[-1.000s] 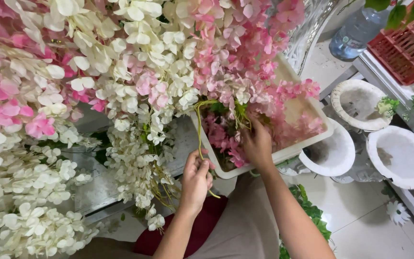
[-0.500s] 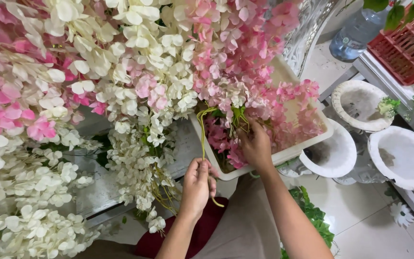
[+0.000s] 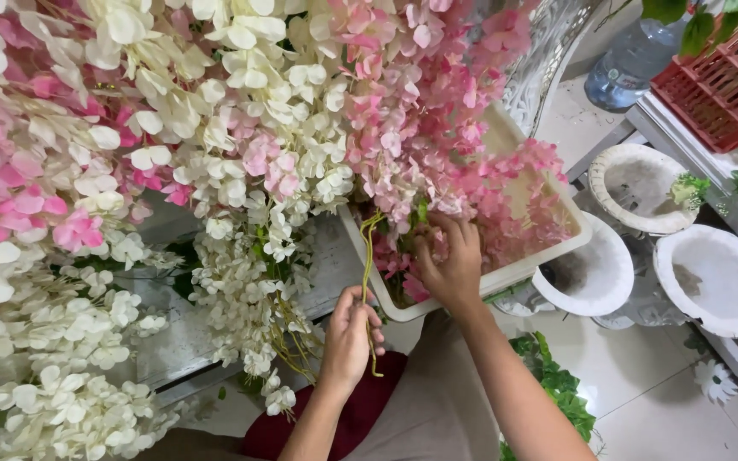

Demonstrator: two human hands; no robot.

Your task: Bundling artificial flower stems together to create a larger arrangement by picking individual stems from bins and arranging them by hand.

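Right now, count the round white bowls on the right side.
3. One bowl sits farthest back near the red crate, one lies beside the white tray of pink flowers, and one is nearest the right edge. Flowers may hide others.

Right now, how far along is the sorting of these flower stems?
Done: many pink and white flower garlands hang in place. In hand: the left hand grips a green stem; the right hand reaches into the white tray. Left: pink sprays lie in the tray.
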